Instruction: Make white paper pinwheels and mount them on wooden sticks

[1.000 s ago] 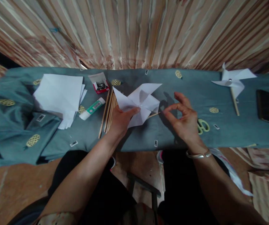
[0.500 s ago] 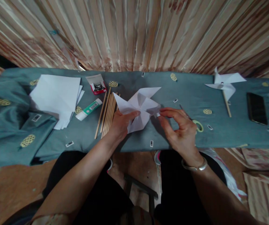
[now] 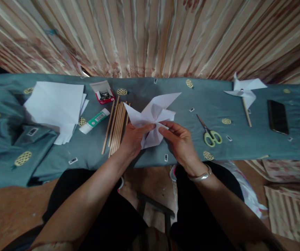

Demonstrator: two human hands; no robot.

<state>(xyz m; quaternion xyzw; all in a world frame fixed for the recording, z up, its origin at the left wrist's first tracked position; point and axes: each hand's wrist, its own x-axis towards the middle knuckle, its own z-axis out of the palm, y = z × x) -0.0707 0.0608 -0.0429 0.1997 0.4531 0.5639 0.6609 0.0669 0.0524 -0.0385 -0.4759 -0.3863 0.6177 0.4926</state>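
A white paper pinwheel (image 3: 154, 113) with folded blades is held between my two hands above the cloth. My left hand (image 3: 133, 139) grips its lower left side, the thumb pressed near the centre. On the right side, my right hand (image 3: 180, 141) pinches a blade close to the middle between thumb and fingers. The fingers behind the paper are partly hidden. Just left of my left hand lie several thin wooden sticks (image 3: 117, 127). Scissors (image 3: 209, 134) with green handles rest to the right of my right hand.
Left of the sticks are a glue stick (image 3: 95, 121), a small red box (image 3: 104, 96) of metal pins and a stack of white paper (image 3: 57, 104). At the right lie a pinwheel on a stick (image 3: 246, 94) and a black phone (image 3: 278, 116). A pleated curtain (image 3: 150, 38) hangs behind.
My right hand has moved left from the pinwheel's outer right tip to near its centre. The scissors, partly covered before, now show fully. The view has shifted slightly.
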